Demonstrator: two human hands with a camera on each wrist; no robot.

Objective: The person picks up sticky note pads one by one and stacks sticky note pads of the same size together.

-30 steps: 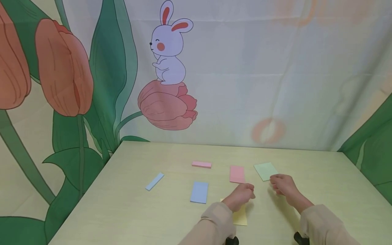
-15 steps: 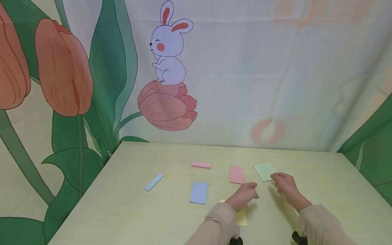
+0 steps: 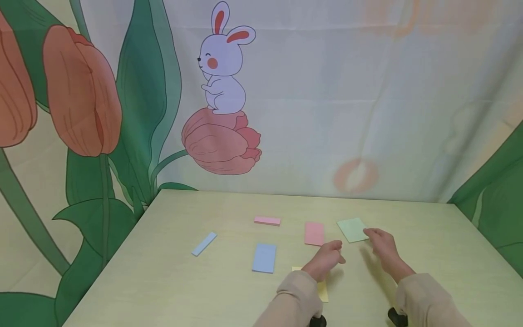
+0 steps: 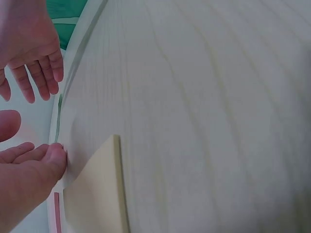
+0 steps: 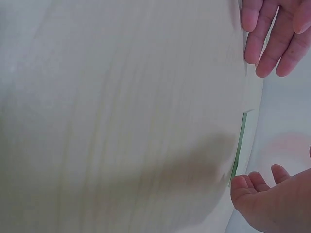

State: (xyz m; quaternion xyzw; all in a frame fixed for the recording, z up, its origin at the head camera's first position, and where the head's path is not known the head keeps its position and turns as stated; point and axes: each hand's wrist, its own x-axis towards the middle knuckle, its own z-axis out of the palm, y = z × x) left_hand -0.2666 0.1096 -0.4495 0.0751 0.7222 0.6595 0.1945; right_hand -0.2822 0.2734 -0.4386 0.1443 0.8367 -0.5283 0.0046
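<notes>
Beside the right edge of a pale green sticky note pad [image 3: 352,230] is my right hand [image 3: 384,250], its thumb and fingertips at that edge. In the right wrist view, the fingers of this right hand [image 5: 272,199] are loosely bent close to the green pad [image 5: 239,145]; I cannot tell whether they touch it. My left hand [image 3: 324,260] hovers above the table, fingers relaxed, holding nothing. It partly covers a yellow sticky note pad [image 3: 323,293] and is just below a pink pad [image 3: 314,233]. The yellow pad [image 4: 97,194] lies below the left hand [image 4: 34,170].
Left of the hands lie a blue pad [image 3: 263,258], a narrow pink pad [image 3: 267,221] and a narrow blue pad [image 3: 204,244] on the light wooden table [image 3: 163,290]. A printed cloth [image 3: 302,113] hangs behind the table's far edge.
The left hand has moved slightly right and away from me, and its fingers have loosened. The right hand has shifted a little farther forward along the green pad's edge. The pads lie where they were.
</notes>
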